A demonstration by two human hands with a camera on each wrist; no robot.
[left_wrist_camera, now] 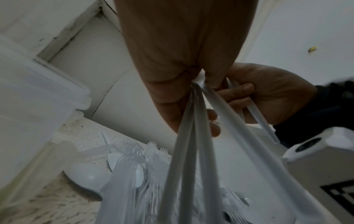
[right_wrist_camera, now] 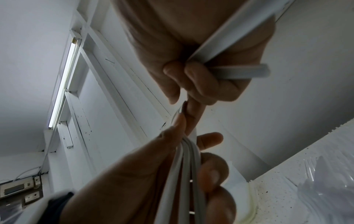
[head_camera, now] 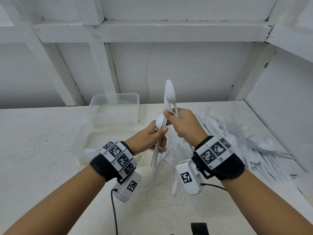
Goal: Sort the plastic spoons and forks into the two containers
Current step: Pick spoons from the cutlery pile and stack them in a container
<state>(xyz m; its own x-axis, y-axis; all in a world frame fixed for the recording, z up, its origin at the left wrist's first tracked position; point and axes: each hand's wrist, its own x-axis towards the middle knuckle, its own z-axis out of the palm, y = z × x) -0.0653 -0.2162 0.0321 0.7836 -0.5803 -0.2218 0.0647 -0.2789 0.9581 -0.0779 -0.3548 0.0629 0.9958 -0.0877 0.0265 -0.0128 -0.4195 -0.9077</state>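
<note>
The left hand (head_camera: 155,139) grips a bundle of white plastic spoons (head_camera: 156,150), bowls up at the thumb, handles hanging down toward the table (head_camera: 42,141). The right hand (head_camera: 183,123), just above and touching it, holds a second few spoons (head_camera: 169,94) upright, bowls pointing up and away. Both clear containers (head_camera: 115,106) lie to the left of the left hand, the nearer hand to them; the unsorted pile of spoons and forks (head_camera: 250,146) lies right of the right hand. The next drop likely goes leftward, handles first.
</note>
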